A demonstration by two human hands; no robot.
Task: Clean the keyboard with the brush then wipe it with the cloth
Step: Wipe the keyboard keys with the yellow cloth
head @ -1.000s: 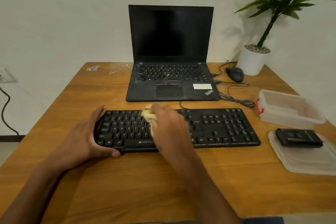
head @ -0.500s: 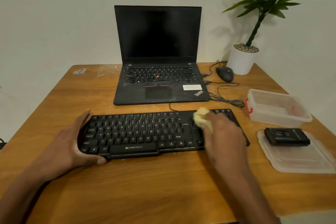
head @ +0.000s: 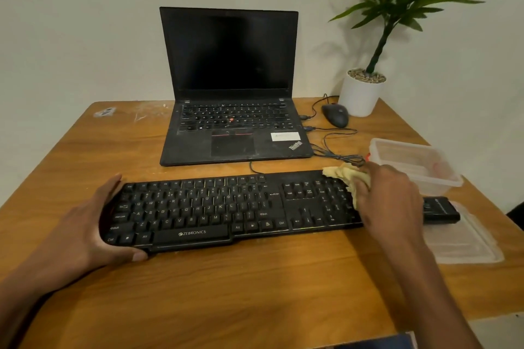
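Observation:
A black keyboard (head: 215, 207) lies across the wooden table (head: 198, 292) in front of me. My left hand (head: 93, 224) holds its left end, thumb along the front edge. At the keyboard's right end, over the number pad, my right hand (head: 388, 195) grips a crumpled yellow cloth (head: 346, 176) and presses it on the keys. A black brush-like object (head: 441, 208) lies on a clear lid just right of my right hand, partly hidden by it.
An open black laptop (head: 232, 127) stands behind the keyboard. A wired mouse (head: 336, 115) and a white plant pot (head: 360, 96) sit at the back right. A clear plastic box (head: 416, 161) and its lid (head: 465, 244) lie at the right edge.
My right hand has swept the cloth from the middle of the keyboard to its right end. My left hand has kept its hold on the left end.

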